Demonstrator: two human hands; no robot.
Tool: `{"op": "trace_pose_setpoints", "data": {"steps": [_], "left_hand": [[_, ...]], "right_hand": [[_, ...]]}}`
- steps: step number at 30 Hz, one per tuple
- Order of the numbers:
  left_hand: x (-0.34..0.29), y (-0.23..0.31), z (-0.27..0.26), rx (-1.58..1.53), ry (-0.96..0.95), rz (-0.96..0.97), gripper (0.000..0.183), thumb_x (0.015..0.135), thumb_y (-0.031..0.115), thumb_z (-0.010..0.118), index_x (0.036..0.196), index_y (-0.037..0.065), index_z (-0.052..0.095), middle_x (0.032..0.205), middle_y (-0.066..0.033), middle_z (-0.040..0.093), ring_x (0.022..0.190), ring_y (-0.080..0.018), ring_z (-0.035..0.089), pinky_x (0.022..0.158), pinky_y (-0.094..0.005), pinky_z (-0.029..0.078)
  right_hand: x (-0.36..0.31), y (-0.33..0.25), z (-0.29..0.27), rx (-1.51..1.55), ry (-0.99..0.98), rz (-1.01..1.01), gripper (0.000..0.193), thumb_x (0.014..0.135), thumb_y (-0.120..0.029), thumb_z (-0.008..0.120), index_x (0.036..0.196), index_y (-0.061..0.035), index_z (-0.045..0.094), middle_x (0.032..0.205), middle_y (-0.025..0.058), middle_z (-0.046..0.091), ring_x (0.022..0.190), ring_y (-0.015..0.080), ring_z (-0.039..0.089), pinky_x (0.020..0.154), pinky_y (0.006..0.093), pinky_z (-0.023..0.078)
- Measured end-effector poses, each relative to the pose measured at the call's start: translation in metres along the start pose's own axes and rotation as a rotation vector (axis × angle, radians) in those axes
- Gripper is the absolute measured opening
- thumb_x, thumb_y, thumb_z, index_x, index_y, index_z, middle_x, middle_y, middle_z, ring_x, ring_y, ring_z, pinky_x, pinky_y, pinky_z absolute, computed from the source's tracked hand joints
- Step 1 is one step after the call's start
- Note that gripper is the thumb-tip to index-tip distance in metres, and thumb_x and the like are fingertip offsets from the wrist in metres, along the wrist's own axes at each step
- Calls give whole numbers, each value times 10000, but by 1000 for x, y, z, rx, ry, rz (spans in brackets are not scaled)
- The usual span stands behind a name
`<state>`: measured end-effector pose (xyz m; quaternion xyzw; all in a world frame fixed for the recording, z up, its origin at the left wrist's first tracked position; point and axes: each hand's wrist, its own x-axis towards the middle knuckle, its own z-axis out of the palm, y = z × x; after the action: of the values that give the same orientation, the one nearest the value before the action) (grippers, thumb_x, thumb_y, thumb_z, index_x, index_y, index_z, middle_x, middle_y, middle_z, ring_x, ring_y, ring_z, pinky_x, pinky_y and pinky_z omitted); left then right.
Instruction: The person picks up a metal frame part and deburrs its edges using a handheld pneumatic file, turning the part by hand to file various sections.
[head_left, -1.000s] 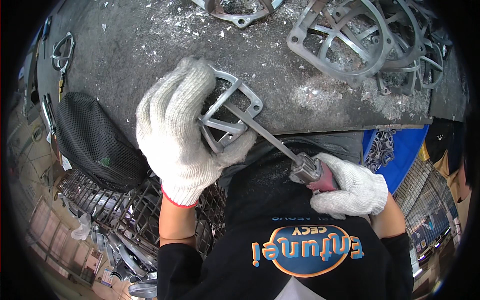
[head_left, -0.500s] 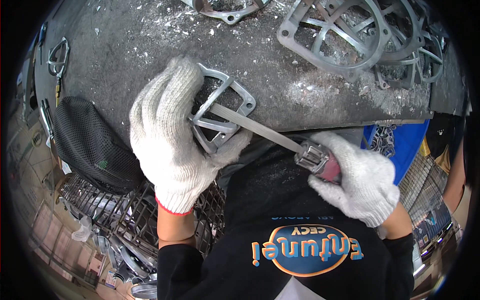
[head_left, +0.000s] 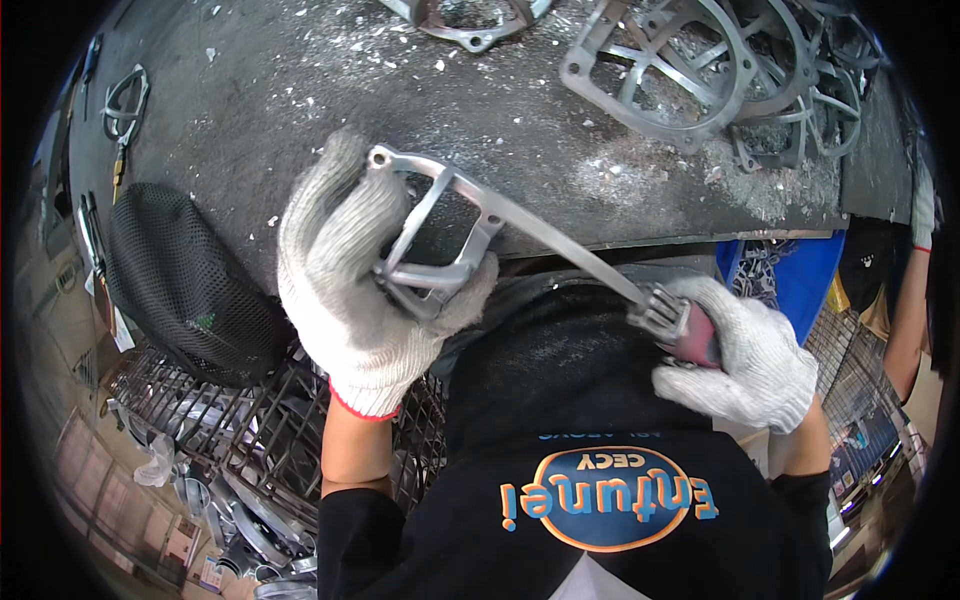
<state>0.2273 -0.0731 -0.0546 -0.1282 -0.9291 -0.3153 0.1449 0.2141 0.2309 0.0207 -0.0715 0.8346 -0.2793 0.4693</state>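
Your right hand (head_left: pixel 745 355) is closed around the red handle of a file (head_left: pixel 575 252), its blade slanting up to the outer edge of a metal frame (head_left: pixel 432 276); you can't tell from here whether it presses there. Your left hand (head_left: pixel 345 270) pinches that frame between thumb and curled fingers, tilted just off the table (head_left: pixel 330 90) edge. This piece looks mid-work, though how much is done doesn't show. Farther off, among pale chips, lie a single frame (head_left: pixel 478 40) and a heap of frames (head_left: pixel 745 66), finished or not you can't tell.
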Motion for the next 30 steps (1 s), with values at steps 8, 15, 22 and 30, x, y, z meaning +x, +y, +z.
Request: {"op": "trace_pose_setpoints", "data": {"steps": [8, 15, 22, 30], "left_hand": [[-3, 12, 12, -48, 73, -73, 710, 604, 238, 955, 1203, 58, 619, 1364, -226, 560, 1281, -362, 571, 1054, -471, 493], [-10, 0, 18, -127, 118, -28, 721, 576, 290, 963, 1184, 37, 669, 1332, -223, 601, 1174, -353, 638, 1010, -466, 521], [13, -2, 10, -90, -17, 162, 645, 561, 158, 933, 1148, 58, 687, 1326, -213, 628, 1228, -394, 617, 1053, -491, 491], [36, 6, -17, 155, -348, 226, 783, 562, 188, 892, 1304, 82, 664, 1370, -165, 644, 1269, -342, 616, 1070, -467, 457]], "right_hand": [[6, -2, 7, 111, -280, 11, 718, 776, -534, 808, 1319, -123, 581, 987, 191, 738, 943, 408, 719, 845, 447, 554], [6, 0, 15, 147, -228, 54, 736, 796, -559, 780, 1350, -129, 555, 1025, 220, 729, 1013, 437, 694, 893, 468, 546], [1, 3, 28, -232, 118, 16, 600, 857, -475, 741, 1315, -132, 559, 880, 170, 731, 815, 381, 724, 716, 455, 572], [11, 0, 4, -545, 285, -109, 471, 864, -411, 731, 1236, -165, 579, 873, 130, 709, 781, 332, 713, 652, 435, 551]]}}
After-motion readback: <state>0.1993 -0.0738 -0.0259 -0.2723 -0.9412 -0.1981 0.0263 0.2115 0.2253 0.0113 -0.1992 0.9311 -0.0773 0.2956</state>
